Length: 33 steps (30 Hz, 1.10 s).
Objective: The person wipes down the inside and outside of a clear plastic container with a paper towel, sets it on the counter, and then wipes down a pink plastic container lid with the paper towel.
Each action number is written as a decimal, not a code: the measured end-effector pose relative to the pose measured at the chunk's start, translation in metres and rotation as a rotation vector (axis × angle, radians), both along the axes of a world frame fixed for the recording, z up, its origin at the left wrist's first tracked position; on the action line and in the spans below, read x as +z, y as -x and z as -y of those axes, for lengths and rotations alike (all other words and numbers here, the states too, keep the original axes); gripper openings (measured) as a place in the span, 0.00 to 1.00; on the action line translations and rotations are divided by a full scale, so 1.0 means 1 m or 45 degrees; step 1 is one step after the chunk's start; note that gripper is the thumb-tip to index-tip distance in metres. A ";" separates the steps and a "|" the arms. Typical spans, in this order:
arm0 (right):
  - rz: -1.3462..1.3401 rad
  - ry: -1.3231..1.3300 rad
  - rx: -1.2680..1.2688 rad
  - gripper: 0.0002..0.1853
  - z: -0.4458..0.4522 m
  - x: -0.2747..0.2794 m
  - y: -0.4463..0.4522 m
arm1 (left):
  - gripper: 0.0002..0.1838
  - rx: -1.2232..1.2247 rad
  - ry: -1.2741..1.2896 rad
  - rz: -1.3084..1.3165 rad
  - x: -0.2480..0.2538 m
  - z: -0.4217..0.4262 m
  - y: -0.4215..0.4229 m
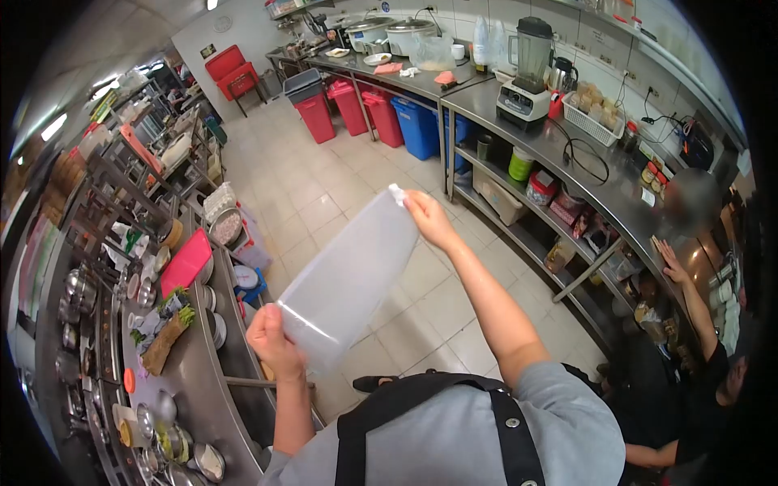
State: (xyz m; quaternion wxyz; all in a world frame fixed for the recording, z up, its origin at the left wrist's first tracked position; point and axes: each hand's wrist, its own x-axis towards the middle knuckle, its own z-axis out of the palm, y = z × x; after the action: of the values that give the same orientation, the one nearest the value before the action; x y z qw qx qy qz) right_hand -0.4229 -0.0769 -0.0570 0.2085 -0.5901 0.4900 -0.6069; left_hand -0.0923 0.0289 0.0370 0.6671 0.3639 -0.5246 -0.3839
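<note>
Plastic bag [348, 267] slanting above the tiled floor [433, 304] — my right hand [429, 219] pinches its bunched white corner, my left hand [275, 344] the lower end. Such thin film wants a light, even pull. Left of me, the steel counter [203, 381] crowds that arm — bowls [170, 441], leafy greens [186, 316] on it.

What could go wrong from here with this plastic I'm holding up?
The plastic is over the floor, held by your left hand and right hand, so a slip might drop it there. Swinging left, you might catch the pink board near the greens. The looped black cord by the blender could snag a passing arm.
</note>
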 end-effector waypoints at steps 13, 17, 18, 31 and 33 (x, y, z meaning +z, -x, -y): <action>0.822 -0.369 0.684 0.27 0.035 0.025 0.020 | 0.26 -0.072 -0.306 -0.575 0.034 0.021 -0.022; 0.758 -0.427 0.706 0.27 0.031 0.041 0.025 | 0.26 -0.014 -0.528 -0.659 0.037 0.035 -0.036; 0.767 -0.406 0.712 0.26 0.029 0.043 0.025 | 0.26 -0.017 -0.523 -0.637 0.031 0.038 -0.042; 1.065 0.206 0.372 0.21 0.035 0.040 -0.015 | 0.20 -0.392 -0.645 -0.810 -0.064 0.106 -0.115; 0.888 0.210 0.314 0.22 0.042 0.042 -0.031 | 0.21 -0.510 -0.764 -0.976 -0.059 0.108 -0.117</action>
State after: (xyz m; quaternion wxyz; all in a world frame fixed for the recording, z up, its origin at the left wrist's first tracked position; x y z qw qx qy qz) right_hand -0.3915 -0.1193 -0.0153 0.3860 -0.4174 0.2642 -0.7791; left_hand 0.0248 -0.0792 -0.0222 0.5911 0.2648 -0.1694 -0.7428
